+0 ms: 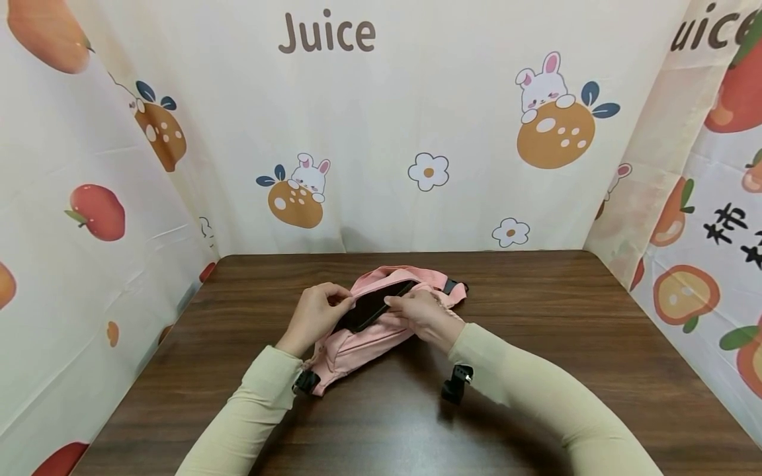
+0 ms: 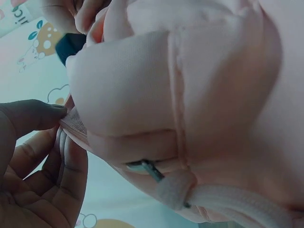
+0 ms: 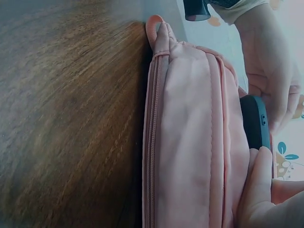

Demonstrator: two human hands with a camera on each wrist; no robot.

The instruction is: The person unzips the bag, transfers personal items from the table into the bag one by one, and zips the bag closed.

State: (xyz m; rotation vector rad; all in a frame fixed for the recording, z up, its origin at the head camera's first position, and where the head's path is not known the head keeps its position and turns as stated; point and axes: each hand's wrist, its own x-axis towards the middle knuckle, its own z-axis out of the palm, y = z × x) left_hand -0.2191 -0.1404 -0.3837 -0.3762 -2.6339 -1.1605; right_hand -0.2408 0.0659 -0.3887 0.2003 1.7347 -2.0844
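A pink waist bag (image 1: 366, 349) lies slanted on the table with its top opening parted. A black phone (image 1: 370, 308) sits partly inside that opening. With thumb and fingers, my left hand (image 1: 314, 316) pinches the zippered edge of the bag at the opening's near-left end. My right hand (image 1: 424, 314) holds the phone at its right side, thumb over it, other fingers by the bag's front. In the right wrist view, one end of the phone (image 3: 255, 121) sticks out above the bag; its lower part is hidden inside.
A black buckle (image 1: 452, 287) on the strap lies at the bag's far right end. The brown wooden table (image 1: 536, 297) extends around the bag. Printed fabric sheets (image 1: 381, 119) stand behind and at both sides.
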